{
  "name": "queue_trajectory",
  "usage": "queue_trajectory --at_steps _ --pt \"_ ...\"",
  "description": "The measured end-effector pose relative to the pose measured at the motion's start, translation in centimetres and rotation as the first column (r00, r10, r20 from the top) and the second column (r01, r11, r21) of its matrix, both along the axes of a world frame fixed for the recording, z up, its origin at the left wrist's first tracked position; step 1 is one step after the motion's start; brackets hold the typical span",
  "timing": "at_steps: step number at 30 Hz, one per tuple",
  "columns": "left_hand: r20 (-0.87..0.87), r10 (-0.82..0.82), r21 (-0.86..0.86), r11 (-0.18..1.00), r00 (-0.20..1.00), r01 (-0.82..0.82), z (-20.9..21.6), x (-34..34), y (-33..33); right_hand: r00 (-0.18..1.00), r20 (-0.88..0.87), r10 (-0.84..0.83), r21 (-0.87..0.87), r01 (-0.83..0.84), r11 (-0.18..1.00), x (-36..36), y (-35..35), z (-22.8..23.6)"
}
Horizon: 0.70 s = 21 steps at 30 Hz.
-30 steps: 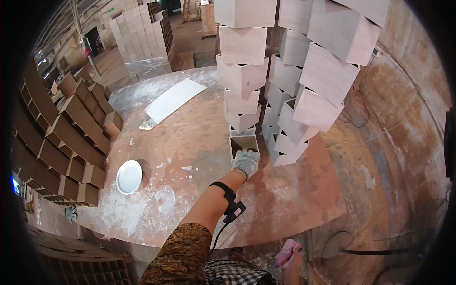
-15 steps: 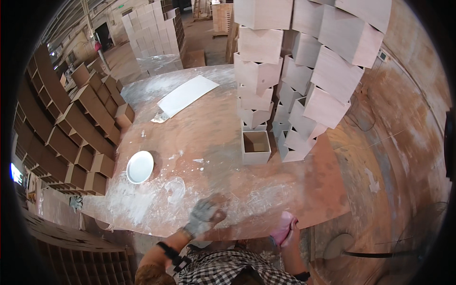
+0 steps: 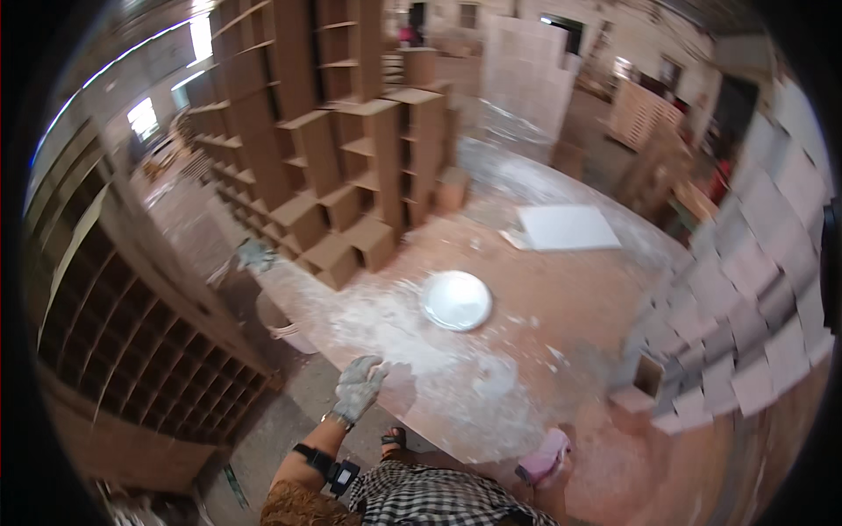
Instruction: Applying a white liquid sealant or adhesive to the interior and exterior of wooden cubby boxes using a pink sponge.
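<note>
My left hand point(image 3: 360, 387), in a grey-white work glove, hovers at the near left edge of the dusty table point(image 3: 517, 368). Its fingers are partly extended and nothing shows in them. Lower right, my right hand point(image 3: 558, 473) grips a pink cloth point(image 3: 545, 452) with a dark end, close to the table's near edge. A shallow white round bowl point(image 3: 456, 301) rests mid-table amid white powder, beyond both hands.
Brown open-fronted boxes point(image 3: 368, 241) are stacked high at the table's left. Whitish boxes point(image 3: 737, 307) rise on the right. A flat white sheet point(image 3: 568, 228) lies farther back. Below the left edge stand a bucket point(image 3: 285, 329) and a large compartmented rack point(image 3: 149, 351).
My view has swung left, so the bowl and box stacks appear farther right. My left hand has moved to the table's left edge. The pink cloth is still in my right hand.
</note>
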State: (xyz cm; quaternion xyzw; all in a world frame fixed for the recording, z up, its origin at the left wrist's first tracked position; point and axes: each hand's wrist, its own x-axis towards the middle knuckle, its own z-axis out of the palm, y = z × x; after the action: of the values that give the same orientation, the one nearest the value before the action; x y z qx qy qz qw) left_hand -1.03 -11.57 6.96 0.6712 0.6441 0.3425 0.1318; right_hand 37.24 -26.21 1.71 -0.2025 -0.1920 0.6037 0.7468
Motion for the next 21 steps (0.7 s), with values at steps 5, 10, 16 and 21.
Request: queue_trajectory --at_steps 5,10,16,21 --pt "0.119 -0.006 0.204 0.979 0.993 -0.019 1.4 -8.2 8.1 0.998 -0.049 -0.032 -0.390 0.011 0.921 -6.5 5.8 1.1" --pt "0.188 -0.019 0.166 0.986 0.982 -0.013 5.2 -13.2 14.3 0.999 -0.043 0.020 -0.382 -0.035 0.924 -11.7 10.3 3.1" --pt "0.216 -0.020 0.080 0.997 0.976 0.003 3.8 -17.0 19.3 0.992 -0.110 -0.069 -0.450 0.012 0.893 -14.7 10.4 1.0" --pt "0.290 -0.114 0.053 0.993 0.950 0.103 3.2 -14.9 22.9 0.965 -0.057 -0.254 -0.510 0.191 0.839 -13.6 8.0 1.4"
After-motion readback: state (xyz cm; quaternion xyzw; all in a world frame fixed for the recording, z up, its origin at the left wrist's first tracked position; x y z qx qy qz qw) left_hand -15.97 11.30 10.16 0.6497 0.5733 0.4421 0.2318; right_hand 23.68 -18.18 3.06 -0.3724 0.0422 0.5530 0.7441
